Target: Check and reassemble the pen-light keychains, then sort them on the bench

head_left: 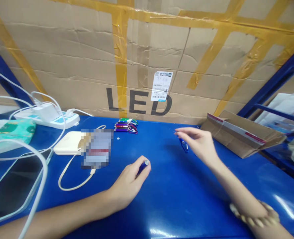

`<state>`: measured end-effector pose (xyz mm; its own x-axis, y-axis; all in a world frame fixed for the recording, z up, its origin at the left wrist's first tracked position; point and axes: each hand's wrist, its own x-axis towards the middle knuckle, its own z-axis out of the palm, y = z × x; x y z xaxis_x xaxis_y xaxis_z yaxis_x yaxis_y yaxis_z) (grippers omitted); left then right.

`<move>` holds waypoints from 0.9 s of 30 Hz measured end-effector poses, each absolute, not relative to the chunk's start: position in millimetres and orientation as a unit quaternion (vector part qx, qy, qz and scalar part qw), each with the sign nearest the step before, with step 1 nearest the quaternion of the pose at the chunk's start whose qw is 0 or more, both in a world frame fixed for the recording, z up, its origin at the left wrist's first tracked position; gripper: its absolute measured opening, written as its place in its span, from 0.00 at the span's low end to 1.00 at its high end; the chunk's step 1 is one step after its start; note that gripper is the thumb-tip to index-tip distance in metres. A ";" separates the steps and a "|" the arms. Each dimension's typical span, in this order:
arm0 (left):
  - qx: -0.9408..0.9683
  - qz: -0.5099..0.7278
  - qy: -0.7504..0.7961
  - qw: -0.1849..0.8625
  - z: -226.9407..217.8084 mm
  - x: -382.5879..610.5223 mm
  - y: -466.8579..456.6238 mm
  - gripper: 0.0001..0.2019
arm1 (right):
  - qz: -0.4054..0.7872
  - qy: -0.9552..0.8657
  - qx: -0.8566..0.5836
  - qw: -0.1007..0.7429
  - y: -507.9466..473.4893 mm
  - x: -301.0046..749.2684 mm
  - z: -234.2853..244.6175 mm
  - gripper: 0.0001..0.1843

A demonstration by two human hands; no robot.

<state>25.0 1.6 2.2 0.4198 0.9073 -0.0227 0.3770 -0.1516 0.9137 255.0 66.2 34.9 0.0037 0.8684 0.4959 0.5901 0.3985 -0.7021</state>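
Observation:
My left hand (128,184) is closed low over the blue table, its fingers wrapped around a dark blue keychain flashlight (144,165). The silver end of that tube points up between thumb and forefinger; the rest is hidden in the fist. To the right, my right hand (199,143) is raised above the table with thumb and fingers pinched together. A blue carabiner clip (184,146) hangs just under those fingertips. Farther back lies a row of several keychain flashlights (123,126) in green, blue, red and purple, their carabiners toward the right.
At left are a white power strip (54,119) with cables, a cream power bank (68,143), a blurred-out phone (97,151) and a dark-screened device (12,186). An open cardboard box (238,136) sits at right. A large taped carton (87,66) walls off the back.

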 end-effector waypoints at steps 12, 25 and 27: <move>0.767 0.249 0.429 0.407 -1.2 22.9 2.6 0.10 | 0.584 -0.631 -0.361 0.362 26.0 201.9 20.9 0.09; 0.764 0.302 0.418 0.387 -4.3 26.9 3.7 0.11 | 0.652 -0.557 -0.401 0.322 23.9 194.4 22.8 0.14; 0.765 0.303 0.421 0.382 -3.4 27.8 3.5 0.11 | 0.658 -0.546 -0.402 0.328 24.9 194.4 23.4 0.14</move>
